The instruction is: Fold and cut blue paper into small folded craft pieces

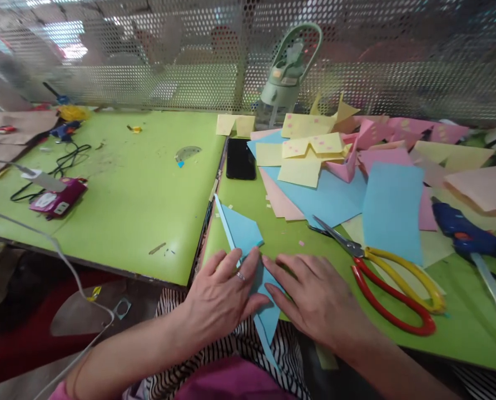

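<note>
A folded light-blue paper (242, 230) lies at the near edge of the green table (148, 189), its pointed end reaching away from me. My left hand (221, 294), a ring on one finger, lies flat on the paper with fingers stretched out. My right hand (315, 297) presses down beside it, fingers extended and touching the paper's right side. The paper's lower tip hangs over the table edge above my striped clothing.
Red-and-yellow scissors (392, 283) lie right of my right hand. Behind are several blue, pink and yellow paper sheets (335, 166), a black phone (240, 158), a green bottle (287, 72), a blue glue gun (465, 230). A cable and pink device (58, 200) sit left. Perforated metal screen behind.
</note>
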The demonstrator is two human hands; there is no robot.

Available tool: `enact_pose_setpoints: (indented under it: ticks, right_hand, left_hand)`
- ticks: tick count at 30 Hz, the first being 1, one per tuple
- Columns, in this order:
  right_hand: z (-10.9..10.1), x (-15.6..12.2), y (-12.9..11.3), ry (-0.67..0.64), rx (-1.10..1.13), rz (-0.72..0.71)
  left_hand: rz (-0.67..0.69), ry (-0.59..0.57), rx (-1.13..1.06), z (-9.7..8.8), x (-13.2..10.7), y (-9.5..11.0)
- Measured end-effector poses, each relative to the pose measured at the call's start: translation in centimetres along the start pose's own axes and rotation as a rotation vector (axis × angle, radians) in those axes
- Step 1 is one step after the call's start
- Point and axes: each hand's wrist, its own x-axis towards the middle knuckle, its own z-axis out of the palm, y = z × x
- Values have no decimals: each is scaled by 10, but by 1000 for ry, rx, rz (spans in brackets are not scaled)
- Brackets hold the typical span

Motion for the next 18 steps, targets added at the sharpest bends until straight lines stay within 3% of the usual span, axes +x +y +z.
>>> enact_pose_setpoints:
  ticks: [8, 18]
  right_hand:
    - [3, 7, 11, -70, 136, 82]
    - [11, 12, 11, -33, 49, 65]
  left_hand:
    - [34, -45, -50, -1, 2, -4]
    - [26, -18, -88, 3, 1, -6]
